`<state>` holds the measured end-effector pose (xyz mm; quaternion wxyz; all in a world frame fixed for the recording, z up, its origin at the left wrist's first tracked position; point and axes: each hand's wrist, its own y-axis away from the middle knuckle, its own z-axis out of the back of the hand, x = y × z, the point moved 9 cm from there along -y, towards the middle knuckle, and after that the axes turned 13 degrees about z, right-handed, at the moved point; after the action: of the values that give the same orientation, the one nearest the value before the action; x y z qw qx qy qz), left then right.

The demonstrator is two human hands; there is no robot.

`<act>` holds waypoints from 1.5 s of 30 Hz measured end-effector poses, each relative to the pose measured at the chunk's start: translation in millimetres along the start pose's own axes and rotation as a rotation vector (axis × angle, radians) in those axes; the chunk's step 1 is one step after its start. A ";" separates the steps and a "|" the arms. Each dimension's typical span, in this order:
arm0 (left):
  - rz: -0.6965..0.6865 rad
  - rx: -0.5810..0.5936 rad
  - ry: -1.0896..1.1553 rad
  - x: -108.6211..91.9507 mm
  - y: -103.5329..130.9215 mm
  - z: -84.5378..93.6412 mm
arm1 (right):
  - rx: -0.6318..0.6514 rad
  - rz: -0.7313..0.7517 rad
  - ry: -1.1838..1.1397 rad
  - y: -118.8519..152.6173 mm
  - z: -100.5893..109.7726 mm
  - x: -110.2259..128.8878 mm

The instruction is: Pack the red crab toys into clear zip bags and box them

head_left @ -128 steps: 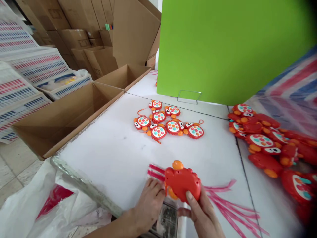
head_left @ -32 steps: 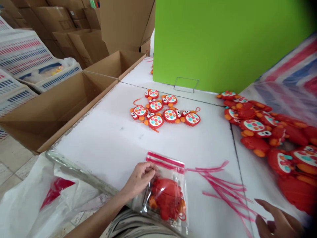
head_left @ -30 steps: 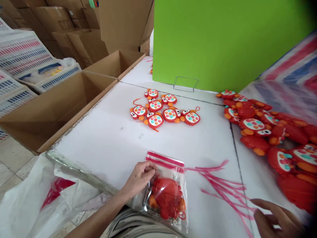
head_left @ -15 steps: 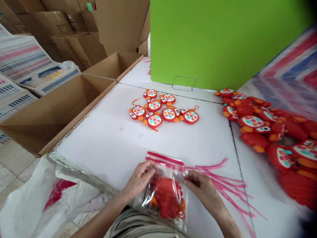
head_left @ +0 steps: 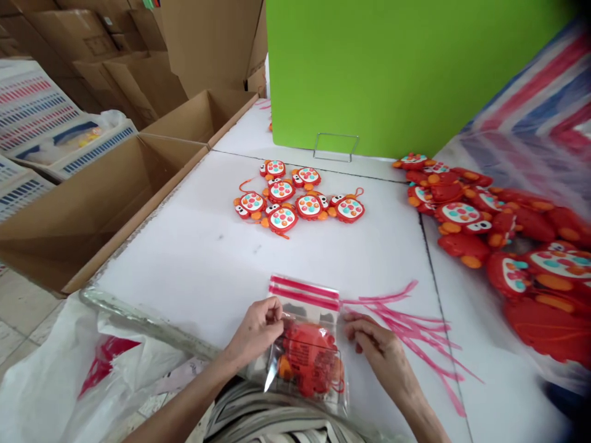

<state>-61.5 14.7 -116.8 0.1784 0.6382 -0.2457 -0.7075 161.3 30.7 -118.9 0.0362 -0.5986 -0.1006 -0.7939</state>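
A clear plastic bag with two pink stripes across its top lies at the table's front edge. Inside it is a red and orange toy, back side up, seen through printed film. My left hand is closed, thumb and fingertips pinching the bag's left edge below the stripes. Close by the bag's right edge is my right hand, fingers bent and a little apart, with nothing seen between them. Pink strips are fanned out on the table beside that hand.
Several red crab-like toys with coloured buttons lie mid-table. A heap of similar toys fills the right side. A green panel stands behind. Along the left edge are open cardboard boxes; a white plastic sack sits at lower left.
My right hand has loosened from the bag's right edge. The bag lies flatter, its two stripes now apart and straight. My left hand still pinches its left edge. The view has shifted slightly.
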 end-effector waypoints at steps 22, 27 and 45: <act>-0.183 0.018 -0.376 -39.1 13.1 -40.2 | -0.116 -0.336 -0.571 27.0 48.2 -10.8; -0.170 0.185 -0.210 -51.5 -9.3 -86.0 | -0.087 -0.317 -0.675 24.1 34.4 -16.7; -0.042 0.172 -0.164 -54.7 -79.1 -149.2 | -0.686 -0.036 -0.348 60.6 181.7 -28.0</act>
<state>97.8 92.2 -127.3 0.0874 0.5961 -0.3058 -0.7372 351.3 6.6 -90.9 -0.1977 -0.6999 0.1558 -0.6684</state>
